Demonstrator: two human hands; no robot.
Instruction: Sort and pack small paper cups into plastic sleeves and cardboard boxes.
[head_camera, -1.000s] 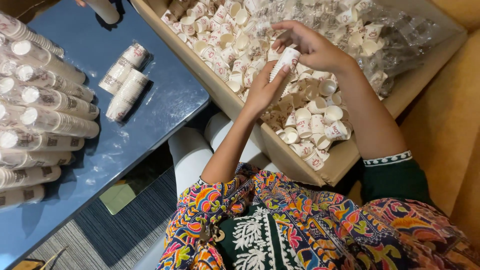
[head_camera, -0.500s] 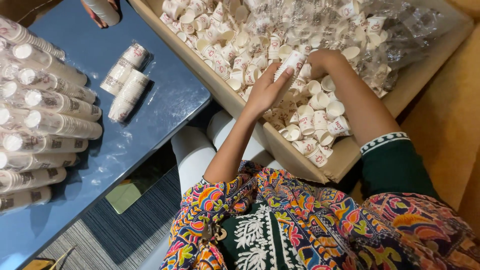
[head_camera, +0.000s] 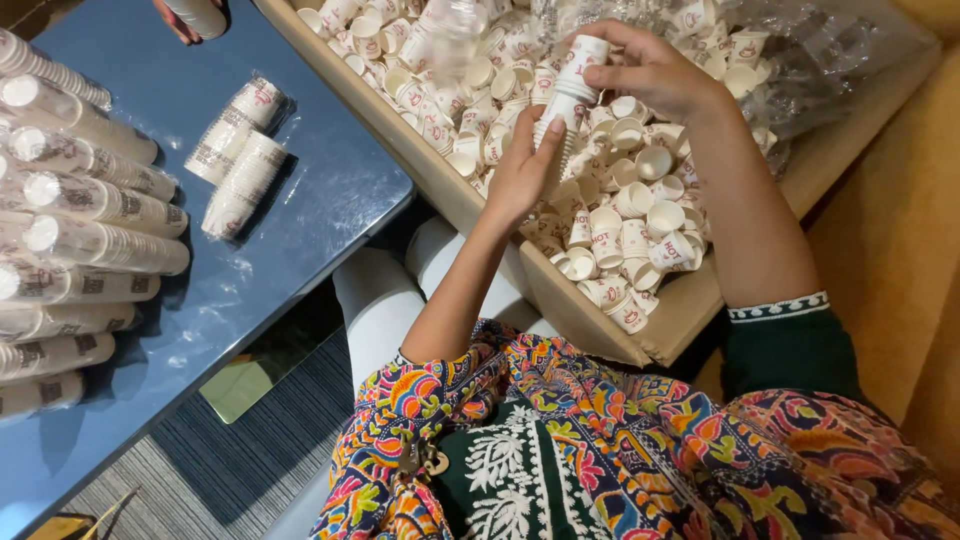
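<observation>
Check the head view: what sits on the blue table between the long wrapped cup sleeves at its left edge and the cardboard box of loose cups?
Head view: two short wrapped cup stacks lie side by side on the blue table, between the long wrapped cup sleeves and the cardboard box. Otherwise bare tabletop.

Packing workroom: cardboard box (head_camera: 600, 310) of loose paper cups (head_camera: 640, 200), wrapped cup stacks (head_camera: 90, 200) on blue table (head_camera: 330, 190)

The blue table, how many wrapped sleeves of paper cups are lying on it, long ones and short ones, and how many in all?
On the blue table:
Long wrapped cup sleeves, stacked at the left edge: 9 visible
Short wrapped cup sleeves, lying together mid-table: 2
Total: 11
</observation>
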